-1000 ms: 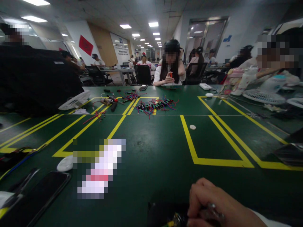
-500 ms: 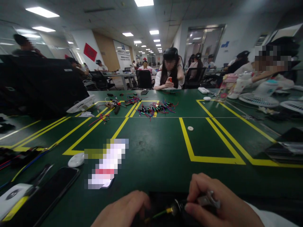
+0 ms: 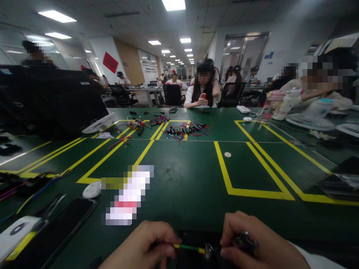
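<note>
Item: green wire (image 3: 188,247), bottom centre of frame. My left hand (image 3: 146,244) pinches its end; my right hand (image 3: 258,246) grips the small metal connector (image 3: 241,243). Step, likely: joining them. Next needs steady alignment.

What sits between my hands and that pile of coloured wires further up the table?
In the head view, between the left hand and right hand and the wire pile lies only bare green table and one thin pale line across it.
</note>
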Tool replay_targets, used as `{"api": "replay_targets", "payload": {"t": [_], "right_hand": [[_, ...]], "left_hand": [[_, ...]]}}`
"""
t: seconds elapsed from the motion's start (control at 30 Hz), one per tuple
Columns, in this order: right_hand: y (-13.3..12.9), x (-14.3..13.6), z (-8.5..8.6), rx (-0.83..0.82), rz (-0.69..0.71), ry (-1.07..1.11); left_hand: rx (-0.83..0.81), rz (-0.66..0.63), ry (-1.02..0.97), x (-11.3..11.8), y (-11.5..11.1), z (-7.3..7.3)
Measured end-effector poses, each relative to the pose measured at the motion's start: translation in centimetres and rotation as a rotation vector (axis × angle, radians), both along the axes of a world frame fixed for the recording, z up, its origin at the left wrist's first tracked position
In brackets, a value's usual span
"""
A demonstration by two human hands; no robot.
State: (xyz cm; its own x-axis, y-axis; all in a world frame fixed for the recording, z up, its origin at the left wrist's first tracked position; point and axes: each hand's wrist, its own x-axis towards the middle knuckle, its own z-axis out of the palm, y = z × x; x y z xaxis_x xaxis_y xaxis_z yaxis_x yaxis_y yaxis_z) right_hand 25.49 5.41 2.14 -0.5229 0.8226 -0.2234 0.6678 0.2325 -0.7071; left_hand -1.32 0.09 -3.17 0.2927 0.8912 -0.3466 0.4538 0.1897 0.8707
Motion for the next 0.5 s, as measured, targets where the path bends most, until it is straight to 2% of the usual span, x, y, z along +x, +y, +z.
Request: {"api": "replay_targets", "payload": {"t": [0.13,0.27,0.37,0.5], "right_hand": [[1.0,-0.4,0.8,-0.035,0.085,-0.026],[1.4,-0.6,1.5,-0.047,0.073,-0.052],[1.2,-0.6,2.1,-0.027,0.093,-0.050],[0.3,-0.2,3.1,0.056,0.053,-0.008]], "left_hand": [[0.042,-0.007,0.012,-0.3,0.2,0.6],[0.320,-0.055,0.142,0.3,0.6,3.2],[0.468,-0.016,0.146,2.4,1.2,5.4],[0.437,-0.074,0.142,5.8,2.3,7.6]]}}
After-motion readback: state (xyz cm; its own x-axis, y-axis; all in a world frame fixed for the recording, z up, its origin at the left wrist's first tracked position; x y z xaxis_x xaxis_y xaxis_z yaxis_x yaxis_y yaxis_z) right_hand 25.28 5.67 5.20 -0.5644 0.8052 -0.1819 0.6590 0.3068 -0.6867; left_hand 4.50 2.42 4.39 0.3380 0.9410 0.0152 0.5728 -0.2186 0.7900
